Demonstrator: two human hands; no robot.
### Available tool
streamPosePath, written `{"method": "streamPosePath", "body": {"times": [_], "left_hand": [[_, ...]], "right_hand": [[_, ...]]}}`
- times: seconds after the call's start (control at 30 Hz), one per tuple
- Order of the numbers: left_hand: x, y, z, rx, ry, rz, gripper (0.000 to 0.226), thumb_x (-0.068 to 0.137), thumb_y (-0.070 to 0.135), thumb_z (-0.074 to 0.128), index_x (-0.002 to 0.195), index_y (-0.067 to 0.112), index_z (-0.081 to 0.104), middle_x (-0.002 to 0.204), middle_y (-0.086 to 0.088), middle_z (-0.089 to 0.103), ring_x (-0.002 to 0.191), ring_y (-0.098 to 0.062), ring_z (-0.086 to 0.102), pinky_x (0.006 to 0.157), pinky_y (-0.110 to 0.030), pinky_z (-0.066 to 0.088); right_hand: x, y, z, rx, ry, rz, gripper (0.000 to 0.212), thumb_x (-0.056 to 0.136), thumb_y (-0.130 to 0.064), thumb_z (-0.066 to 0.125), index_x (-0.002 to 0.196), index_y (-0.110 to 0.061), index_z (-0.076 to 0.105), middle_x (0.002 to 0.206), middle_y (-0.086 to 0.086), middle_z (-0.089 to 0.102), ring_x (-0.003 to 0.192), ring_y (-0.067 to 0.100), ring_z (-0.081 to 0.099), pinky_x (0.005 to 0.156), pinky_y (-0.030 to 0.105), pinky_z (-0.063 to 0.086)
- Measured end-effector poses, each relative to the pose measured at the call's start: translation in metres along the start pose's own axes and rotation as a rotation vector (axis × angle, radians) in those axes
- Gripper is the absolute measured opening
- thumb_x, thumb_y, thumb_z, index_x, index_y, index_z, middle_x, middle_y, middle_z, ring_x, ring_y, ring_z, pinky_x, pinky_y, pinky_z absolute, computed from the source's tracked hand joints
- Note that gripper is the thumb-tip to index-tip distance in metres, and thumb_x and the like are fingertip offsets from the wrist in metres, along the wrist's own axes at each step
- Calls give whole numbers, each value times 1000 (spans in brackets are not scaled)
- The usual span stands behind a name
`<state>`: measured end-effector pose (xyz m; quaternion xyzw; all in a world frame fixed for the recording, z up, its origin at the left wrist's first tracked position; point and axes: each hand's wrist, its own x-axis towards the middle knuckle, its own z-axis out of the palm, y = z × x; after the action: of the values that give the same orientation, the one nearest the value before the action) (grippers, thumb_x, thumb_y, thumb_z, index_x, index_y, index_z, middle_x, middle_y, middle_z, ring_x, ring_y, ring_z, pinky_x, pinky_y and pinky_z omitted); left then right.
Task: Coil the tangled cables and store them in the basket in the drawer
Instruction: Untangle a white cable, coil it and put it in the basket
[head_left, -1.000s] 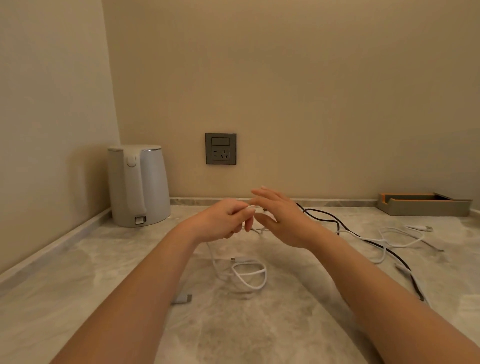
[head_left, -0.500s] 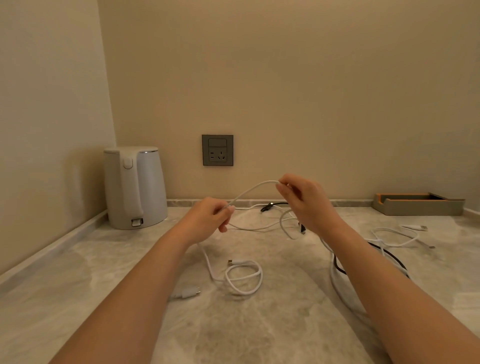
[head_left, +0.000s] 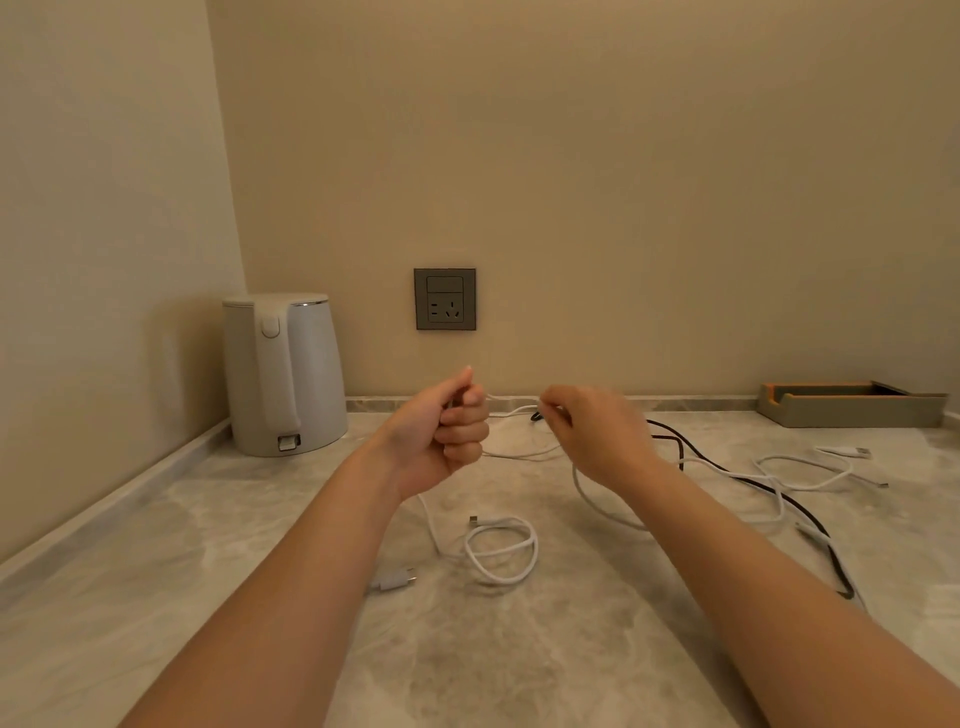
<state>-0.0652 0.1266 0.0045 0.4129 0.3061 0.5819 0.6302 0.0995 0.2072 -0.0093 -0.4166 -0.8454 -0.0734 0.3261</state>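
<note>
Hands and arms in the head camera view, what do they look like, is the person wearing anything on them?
Both forearms are bare right up to the bottom edge of the picture, with no sleeves showing. The left hand and right hand wear no gloves, and no watch, bracelet or ring can be seen. The nails look short and unpainted, though the right hand is a little blurred.

Two bare hands are raised above the counter, the left hand (head_left: 447, 434) and the right hand (head_left: 597, 436); one white kettle (head_left: 283, 374) stands in the corner; one grey wall socket (head_left: 444, 299) sits on the back wall; one low tray (head_left: 852, 404) rests at the far right; one black cable (head_left: 737, 478) lies among the white cables (head_left: 501, 551), whose exact number cannot be told because they overlap.
</note>
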Motion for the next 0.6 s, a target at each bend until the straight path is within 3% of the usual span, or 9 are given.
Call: {"method": "streamPosePath", "body": {"times": [0.07,0.13,0.23,0.33,0.4,0.5,0.6], "left_hand": [[-1,2,-3,-153,41,38,48,100,35,33,58,15,45,43,8,25,31,-3,24,33,-16,18],[0,4,-4,-261,78,96,45,102,35,30,64,15,42,44,8,26,31,-4,25,34,-16,19],[3,3,-3,-335,163,196,44,104,35,27,68,14,41,44,7,26,33,-5,26,33,-15,24],[6,4,-4,-335,239,272,44,104,34,25,69,15,40,45,6,31,36,-6,30,36,-16,32],[6,4,-6,-287,267,287,43,105,34,24,70,15,40,48,4,35,40,-7,33,42,-18,36],[8,-1,-3,-175,316,306,41,105,30,23,72,14,41,54,2,38,49,-10,36,54,-22,36],[11,-3,-1,-87,355,340,39,106,25,24,73,13,41,61,0,40,55,-11,38,60,-23,37]], "right_hand": [[-3,-8,1,19,-125,-57,23,97,-26,44,82,-23,60,81,3,63,83,31,59,63,33,39],[-6,-17,-1,76,-278,-129,25,97,-23,44,105,-23,68,88,0,65,89,26,59,72,30,43],[-12,-38,-9,239,-595,-175,40,99,-16,42,136,-28,50,75,-6,55,74,16,52,64,22,40],[-17,-52,-18,271,-825,-144,57,98,-10,40,146,-37,26,75,-1,57,66,19,58,63,25,51],[-18,-54,-24,250,-871,-121,49,97,-7,38,140,-31,34,74,2,58,61,18,57,60,25,51],[-19,-56,-35,162,-879,-132,18,96,-9,37,109,-13,50,73,3,61,53,13,56,50,18,46],[-21,-59,-45,14,-955,-152,16,96,-13,40,95,-10,55,66,-1,61,53,14,56,52,20,46]]}}
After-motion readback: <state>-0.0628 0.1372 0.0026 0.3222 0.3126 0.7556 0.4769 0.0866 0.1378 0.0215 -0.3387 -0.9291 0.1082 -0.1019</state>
